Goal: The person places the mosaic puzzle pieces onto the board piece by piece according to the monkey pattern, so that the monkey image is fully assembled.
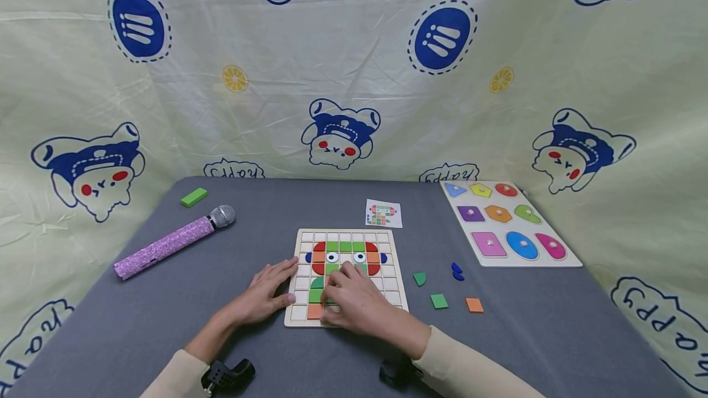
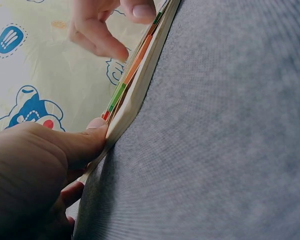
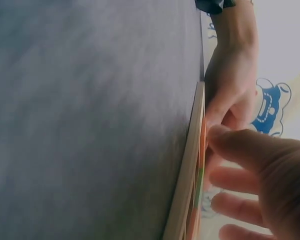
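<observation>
A square wooden grid board [image 1: 394, 284] lies on the grey table, partly filled with red, green, orange and blue tiles in a face-like pattern with two eye tiles [image 1: 359, 257]. Along its left edge rests my left hand [image 1: 265, 292], fingers extended; in the left wrist view the thumb [image 2: 92, 137] touches the board's edge. My right hand [image 1: 359, 303] is over the lower middle of the board, fingertips down among the tiles and covering several cells. In the right wrist view its thumb and fingers are spread apart at the board, with no piece showing between them. An orange tile [image 1: 314, 311] sits beside its fingertips.
Right of the board lie a green rounded tile [image 1: 420, 279], a green square [image 1: 439, 301], an orange square [image 1: 474, 305] and blue pieces [image 1: 457, 271]. A pattern card [image 1: 383, 214] and shape puzzle [image 1: 492, 227] lie behind. Leftward are a glittery microphone [image 1: 166, 245] and green block [image 1: 194, 197].
</observation>
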`<action>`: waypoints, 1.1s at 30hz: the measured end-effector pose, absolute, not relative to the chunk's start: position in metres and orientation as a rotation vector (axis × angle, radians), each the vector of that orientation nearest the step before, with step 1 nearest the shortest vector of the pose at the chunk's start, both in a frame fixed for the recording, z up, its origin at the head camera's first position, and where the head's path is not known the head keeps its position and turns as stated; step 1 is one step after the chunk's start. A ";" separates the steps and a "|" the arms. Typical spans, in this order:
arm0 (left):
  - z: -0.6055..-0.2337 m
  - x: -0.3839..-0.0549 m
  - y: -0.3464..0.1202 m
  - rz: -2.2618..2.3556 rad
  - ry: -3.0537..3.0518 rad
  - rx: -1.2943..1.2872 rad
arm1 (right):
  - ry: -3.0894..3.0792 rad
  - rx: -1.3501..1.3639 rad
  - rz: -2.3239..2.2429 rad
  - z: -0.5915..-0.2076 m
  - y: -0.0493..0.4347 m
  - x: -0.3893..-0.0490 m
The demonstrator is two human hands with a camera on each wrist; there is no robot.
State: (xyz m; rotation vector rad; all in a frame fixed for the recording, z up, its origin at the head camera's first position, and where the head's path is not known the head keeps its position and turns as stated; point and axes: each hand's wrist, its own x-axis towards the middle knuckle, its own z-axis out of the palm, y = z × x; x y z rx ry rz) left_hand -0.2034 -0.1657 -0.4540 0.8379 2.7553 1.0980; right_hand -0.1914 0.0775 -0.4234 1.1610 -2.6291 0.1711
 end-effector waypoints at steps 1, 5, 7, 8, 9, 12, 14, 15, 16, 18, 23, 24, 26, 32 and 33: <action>-0.454 -0.203 -0.166 1.097 2.756 0.839 | -2.628 1.159 0.185 -0.423 0.080 -0.191; -0.454 -0.203 -0.166 1.093 2.752 0.842 | -2.617 1.159 0.247 -0.421 0.097 -0.192; -0.453 -0.203 -0.166 1.089 2.750 0.840 | -2.617 1.162 0.264 -0.421 0.107 -0.193; -0.453 -0.203 -0.166 1.088 2.749 0.838 | -2.624 1.161 0.275 -0.420 0.112 -0.193; -0.453 -0.203 -0.166 1.089 2.747 0.836 | -2.636 1.158 0.287 -0.420 0.118 -0.193; -0.452 -0.202 -0.166 1.087 2.743 0.829 | -2.685 1.127 0.305 -0.418 0.135 -0.193; -0.452 -0.202 -0.166 1.090 2.740 0.826 | -2.717 1.095 0.319 -0.417 0.147 -0.193; -0.452 -0.202 -0.166 1.089 2.740 0.826 | -2.727 1.080 0.325 -0.417 0.153 -0.193; -0.452 -0.202 -0.166 1.090 2.741 0.826 | -2.734 1.066 0.326 -0.416 0.159 -0.192; -0.452 -0.202 -0.166 1.091 2.742 0.826 | -2.750 1.040 0.324 -0.416 0.173 -0.192; -0.452 -0.201 -0.165 1.096 2.739 0.823 | -2.776 0.962 0.279 -0.417 0.208 -0.193; -0.451 -0.201 -0.165 1.095 2.739 0.825 | -2.775 0.951 0.272 -0.418 0.214 -0.193; -0.451 -0.201 -0.165 1.099 2.737 0.826 | -2.792 0.921 0.266 -0.419 0.227 -0.192; -0.451 -0.201 -0.165 1.095 2.740 0.832 | -2.863 0.832 0.258 -0.421 0.255 -0.191; -0.451 -0.202 -0.166 1.094 2.739 0.832 | -2.870 0.821 0.247 -0.422 0.258 -0.191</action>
